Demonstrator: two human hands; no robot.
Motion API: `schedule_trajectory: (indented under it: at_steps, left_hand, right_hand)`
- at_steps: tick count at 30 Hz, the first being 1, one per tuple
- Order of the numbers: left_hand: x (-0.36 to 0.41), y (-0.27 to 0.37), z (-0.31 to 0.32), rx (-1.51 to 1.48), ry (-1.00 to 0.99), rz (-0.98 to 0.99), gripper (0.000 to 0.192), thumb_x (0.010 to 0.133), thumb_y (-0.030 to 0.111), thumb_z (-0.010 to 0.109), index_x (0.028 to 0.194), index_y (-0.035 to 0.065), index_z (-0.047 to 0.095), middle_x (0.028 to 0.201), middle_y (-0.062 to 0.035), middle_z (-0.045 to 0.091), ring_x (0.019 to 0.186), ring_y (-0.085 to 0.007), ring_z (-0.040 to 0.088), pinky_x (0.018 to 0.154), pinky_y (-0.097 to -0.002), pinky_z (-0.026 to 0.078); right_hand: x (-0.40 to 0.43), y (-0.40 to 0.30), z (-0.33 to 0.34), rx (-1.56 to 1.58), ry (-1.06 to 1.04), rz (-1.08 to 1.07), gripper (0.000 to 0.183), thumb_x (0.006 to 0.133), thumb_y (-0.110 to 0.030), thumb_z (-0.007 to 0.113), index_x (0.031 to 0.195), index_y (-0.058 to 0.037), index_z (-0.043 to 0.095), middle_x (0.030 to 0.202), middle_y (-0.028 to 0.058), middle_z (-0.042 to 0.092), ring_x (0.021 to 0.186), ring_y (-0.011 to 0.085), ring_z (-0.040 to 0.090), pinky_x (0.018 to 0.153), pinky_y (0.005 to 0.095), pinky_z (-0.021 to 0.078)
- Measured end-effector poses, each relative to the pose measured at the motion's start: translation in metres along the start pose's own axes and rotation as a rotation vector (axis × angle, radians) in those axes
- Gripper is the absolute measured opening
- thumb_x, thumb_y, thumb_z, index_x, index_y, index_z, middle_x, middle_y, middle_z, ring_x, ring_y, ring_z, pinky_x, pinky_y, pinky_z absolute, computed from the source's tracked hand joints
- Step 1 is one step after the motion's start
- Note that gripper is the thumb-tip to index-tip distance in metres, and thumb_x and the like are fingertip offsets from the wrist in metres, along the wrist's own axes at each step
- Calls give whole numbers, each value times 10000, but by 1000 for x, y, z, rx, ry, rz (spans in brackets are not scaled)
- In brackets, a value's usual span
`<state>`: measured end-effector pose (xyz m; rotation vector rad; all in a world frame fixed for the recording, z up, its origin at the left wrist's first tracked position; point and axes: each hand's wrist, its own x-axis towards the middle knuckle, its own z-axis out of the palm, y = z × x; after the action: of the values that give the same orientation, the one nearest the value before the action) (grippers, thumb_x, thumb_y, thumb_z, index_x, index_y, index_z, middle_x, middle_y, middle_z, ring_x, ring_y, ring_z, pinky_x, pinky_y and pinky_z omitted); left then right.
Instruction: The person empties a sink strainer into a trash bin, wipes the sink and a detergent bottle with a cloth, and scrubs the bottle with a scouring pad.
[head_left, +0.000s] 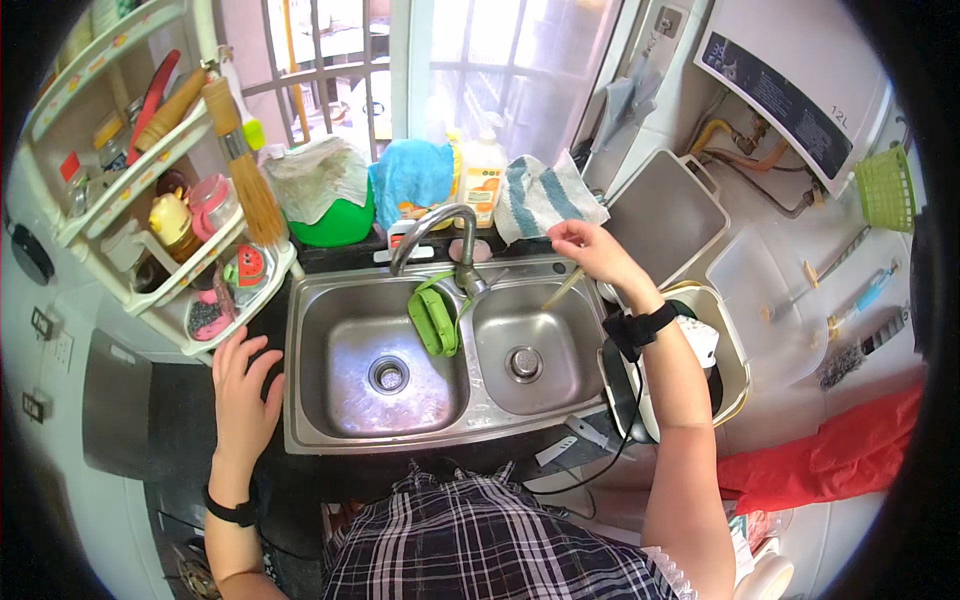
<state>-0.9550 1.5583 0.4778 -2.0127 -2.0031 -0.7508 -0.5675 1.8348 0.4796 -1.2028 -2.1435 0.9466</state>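
Observation:
My left hand (246, 390) is raised with spread fingers and nothing in it. It hovers left of the steel double sink (375, 442), close to the lowest tier of the white shelf rack (259, 289). My right hand (592, 251) is over the sink's far right corner, fingers loosely curled and seemingly holding nothing. Just behind it lies a white cloth with blue-green stripes (544, 199); whether they touch is unclear. A thin yellowish stick or tube (562, 289) slants below that hand. A green strapped caddy (433, 321) hangs from the curved faucet (466, 247) into the left basin.
Behind the sink are a green basin (337, 225), a blue cloth (414, 176) and a pump bottle (481, 172). A cream bin (739, 360) stands at the right. A knife (592, 433) and a white blade (556, 450) lie at the front edge. A brush (251, 180) hangs off the rack.

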Motion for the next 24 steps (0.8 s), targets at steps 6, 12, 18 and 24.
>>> schedule_trajectory:
  at_steps: [6, 12, 18, 24]
  left_hand:
    - [-12, -9, 29, -53, -51, -74, 273, 693, 25, 628, 960, 51, 578, 1091, -110, 509, 1159, -335, 405, 988, -468, 289]
    - [-7, -11, 51, -127, -88, -80, 283, 690, 37, 637, 965, 54, 573, 1067, -110, 514, 1140, -335, 417, 973, -465, 301]
    - [-9, -18, 68, -153, -115, -107, 279, 689, 47, 643, 959, 58, 575, 1048, -110, 525, 1124, -338, 428, 961, -459, 313]
    - [-16, -31, 75, -158, -151, -211, 258, 697, 54, 640, 948, 51, 584, 1044, -113, 530, 1122, -336, 431, 969, -457, 308]
  right_hand:
    - [-2, 40, 10, 157, -5, 123, 228, 839, -130, 581, 1025, 2, 583, 879, 19, 599, 780, 84, 532, 714, 226, 445]
    - [41, 39, 6, 340, 168, 33, 278, 839, -122, 576, 1087, -2, 545, 913, 14, 596, 822, 89, 539, 736, 224, 437]
    - [96, 20, 21, 554, 291, 207, 281, 843, -215, 538, 1105, -114, 532, 966, -9, 633, 886, 90, 565, 740, 251, 373]
    - [151, 27, 58, 539, 216, 82, 247, 825, -104, 538, 1053, -12, 555, 931, 56, 634, 838, 127, 575, 782, 251, 433]
